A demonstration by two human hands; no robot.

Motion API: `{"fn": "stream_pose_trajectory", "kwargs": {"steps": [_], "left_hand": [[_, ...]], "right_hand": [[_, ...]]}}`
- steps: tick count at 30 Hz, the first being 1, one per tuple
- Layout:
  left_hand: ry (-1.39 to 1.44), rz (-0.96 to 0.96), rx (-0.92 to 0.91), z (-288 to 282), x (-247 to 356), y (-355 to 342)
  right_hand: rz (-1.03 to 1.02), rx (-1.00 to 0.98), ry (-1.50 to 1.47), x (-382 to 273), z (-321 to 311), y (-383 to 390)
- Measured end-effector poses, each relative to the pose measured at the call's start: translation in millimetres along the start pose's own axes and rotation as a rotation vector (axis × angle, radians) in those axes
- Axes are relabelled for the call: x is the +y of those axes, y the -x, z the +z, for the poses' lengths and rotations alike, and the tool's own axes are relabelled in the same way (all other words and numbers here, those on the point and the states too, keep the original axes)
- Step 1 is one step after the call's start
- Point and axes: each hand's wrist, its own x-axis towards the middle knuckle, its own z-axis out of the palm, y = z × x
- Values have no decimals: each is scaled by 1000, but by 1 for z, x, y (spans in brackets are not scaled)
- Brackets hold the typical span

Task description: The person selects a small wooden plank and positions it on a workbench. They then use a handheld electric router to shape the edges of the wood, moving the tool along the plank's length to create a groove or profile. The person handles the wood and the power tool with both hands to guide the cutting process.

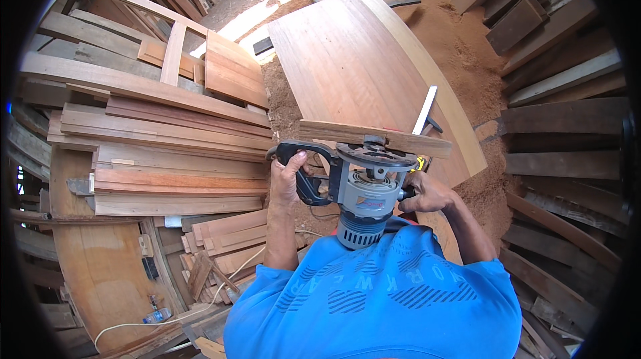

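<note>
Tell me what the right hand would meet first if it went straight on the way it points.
Past the black side knob it grips, the right hand would probably meet the power tool's grey body first; exact depth is hard to judge here.

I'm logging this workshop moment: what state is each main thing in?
Router: held up, base facing away from the wearer; on or off cannot be told
Left hand: closed on the black handle
Right hand: closed on the side knob
Wooden strip: set across the router's base
Large panel: lying broad face up
White-bladed square: resting on the panel
Planks: stacked at left
Sawdust: loose, widely spread
</note>
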Motion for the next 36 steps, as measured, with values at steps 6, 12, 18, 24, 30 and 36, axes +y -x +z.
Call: {"fn": "stream_pose_trajectory", "kwargs": {"steps": [6, 12, 18, 24, 30, 36], "left_hand": [[-21, 2, -7, -5, -5, -3], [241, 24, -144, 2, 5, 6], [309, -92, -202, -58, -108, -23], [287, -153, -339, -39, -90, -16], [502, -118, -519, -17, -4, 23], [189, -179, -353, -69, -110, 9]], "right_hand": [[69, -39, 40, 4, -2, -2], [47, -87, -20, 5, -4, 2], [-65, -129, 33, -17, 3, 3], [-33, -140, 26, -16, 9, 2], [-42, -221, 285, -39, 9, 4], [-201, 258, 849, -45, 46, 31]]}}
